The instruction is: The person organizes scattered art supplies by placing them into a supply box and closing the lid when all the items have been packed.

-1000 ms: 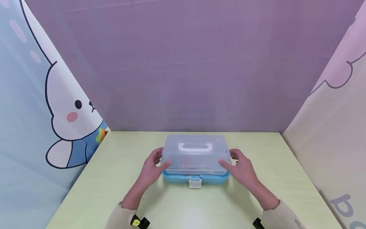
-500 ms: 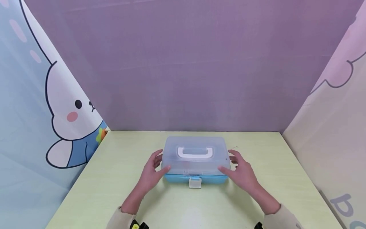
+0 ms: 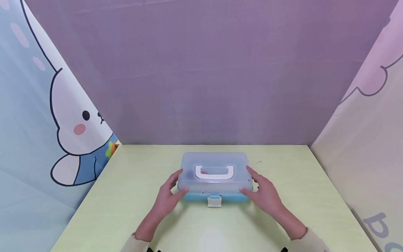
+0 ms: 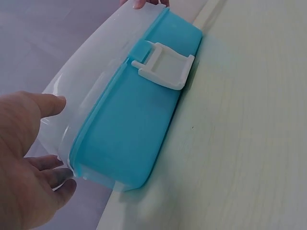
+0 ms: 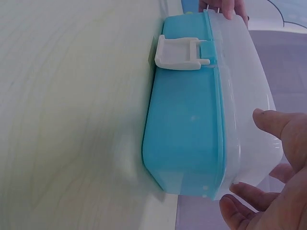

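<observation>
A storage box stands on the table, its blue base (image 4: 127, 124) topped by a translucent lid (image 3: 215, 159) with a white handle (image 3: 214, 176). The lid sits down on the base's rim. At the front, the white latch (image 3: 214, 201) is swung outward, unfastened. My left hand (image 3: 167, 196) holds the lid's left end, thumb at the front corner, fingers around the side. At the right end my right hand (image 3: 267, 196) does the same, its thumb (image 5: 271, 120) on the lid's front face. A faint reddish patch shows through the lid.
The pale yellow-green table (image 3: 126, 182) runs back to a purple cloth wall (image 3: 214, 77). A blue curtain with a printed rabbit (image 3: 78, 115) hangs at the left, and a pale printed curtain (image 3: 362, 147) at the right.
The lid has tipped forward and come down onto the blue base, both hands moving down with it. The gap above the base's front rim has closed.
</observation>
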